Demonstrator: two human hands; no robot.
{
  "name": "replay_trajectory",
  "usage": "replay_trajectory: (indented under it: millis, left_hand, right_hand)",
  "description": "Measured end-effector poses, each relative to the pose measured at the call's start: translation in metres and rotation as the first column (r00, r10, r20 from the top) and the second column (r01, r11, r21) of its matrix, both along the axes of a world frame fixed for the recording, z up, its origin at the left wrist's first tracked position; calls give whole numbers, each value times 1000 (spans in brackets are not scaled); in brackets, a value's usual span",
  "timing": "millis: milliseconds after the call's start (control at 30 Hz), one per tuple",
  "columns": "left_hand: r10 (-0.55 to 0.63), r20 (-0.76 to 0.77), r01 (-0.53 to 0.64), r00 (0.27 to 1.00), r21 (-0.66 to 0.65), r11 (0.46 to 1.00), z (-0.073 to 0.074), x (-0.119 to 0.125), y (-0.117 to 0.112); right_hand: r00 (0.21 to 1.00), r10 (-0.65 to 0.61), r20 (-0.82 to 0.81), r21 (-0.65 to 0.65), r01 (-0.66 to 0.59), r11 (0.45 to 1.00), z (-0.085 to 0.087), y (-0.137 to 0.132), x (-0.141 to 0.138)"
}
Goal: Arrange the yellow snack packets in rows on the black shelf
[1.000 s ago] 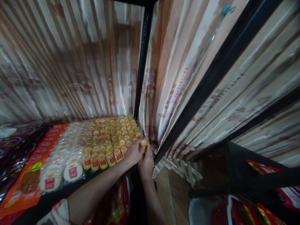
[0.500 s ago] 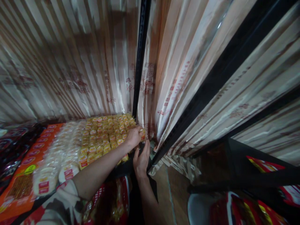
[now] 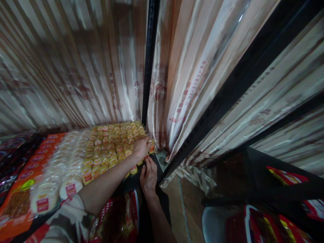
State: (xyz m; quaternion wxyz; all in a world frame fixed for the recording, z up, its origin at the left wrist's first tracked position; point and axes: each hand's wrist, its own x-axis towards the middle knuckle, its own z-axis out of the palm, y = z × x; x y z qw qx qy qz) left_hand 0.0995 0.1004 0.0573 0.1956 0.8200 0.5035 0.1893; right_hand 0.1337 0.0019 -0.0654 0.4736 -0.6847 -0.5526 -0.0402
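My left hand [image 3: 141,147] reaches across rows of small yellow wrapped snack packets [image 3: 111,143] at the shelf's right end. Its fingers curl against a yellow packet with a red-orange label [image 3: 152,147], and the fingertips are partly hidden behind the hand. Just below, my right hand [image 3: 149,176] is raised at the shelf edge, with its thumb apart from loosely bent fingers. Those fingertips come close to the left hand and the end packet; I cannot make out anything held in them.
Clear-wrapped white round snacks [image 3: 44,200] and an orange package [image 3: 25,175] lie along the shelf to the left. A black upright post [image 3: 149,67] stands before pleated curtains [image 3: 101,67]. Below is a red basket [image 3: 138,209] with packets; red packages [image 3: 286,175] are at right.
Both hands have shifted slightly left. The right hand's fingers, stretched upward before, are now more bent and nearer the left hand. The end packet sits slightly lower and further left.
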Motion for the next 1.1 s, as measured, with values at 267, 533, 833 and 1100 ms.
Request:
replay_trajectory:
  millis: [267, 533, 833, 1100]
  left_hand:
    - [-68, -101, 73, 993, 46, 996, -6, 0, 7]
    - [-133, -190, 140, 973, 27, 990, -5, -2, 9]
    - [-125, -264, 129, 956, -3, 992, 2, 1, 3]
    - [-96, -238, 110, 967, 49, 993, -8, -2, 2]
  right_hand:
    - [1000, -14, 12, -19, 14, 1000, -1, -1, -1]
    - [999, -11, -33, 26, 12, 1000, 1, -2, 0]
    - [999, -5, -48, -69, 2, 998, 3, 19, 12]
    - [1000, -8, -6, -83, 7, 997, -4, 23, 11]
